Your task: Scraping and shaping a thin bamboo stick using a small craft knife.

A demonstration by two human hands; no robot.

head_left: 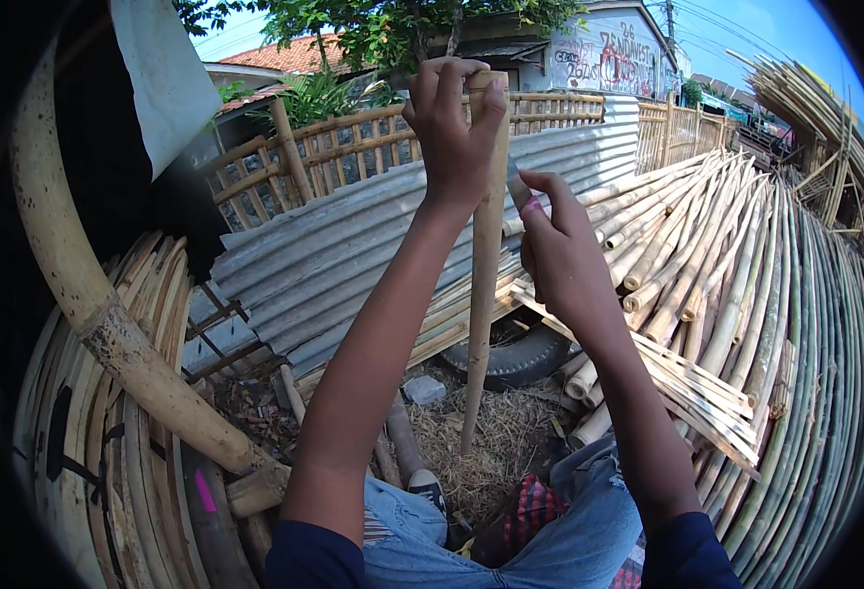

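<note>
While the left hand [455, 128] was clamped round the top of a near-upright bamboo pole [483, 280], the right hand [571, 250] hung lower, just right, gripping a knife [517, 187].

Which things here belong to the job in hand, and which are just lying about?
In use:
- upright bamboo pole, its upper end in the left hand
- blade, in the right hand, close to the pole

Apparently just lying about:
- dark tire
- stacked bamboo poles
- pink strip
</note>
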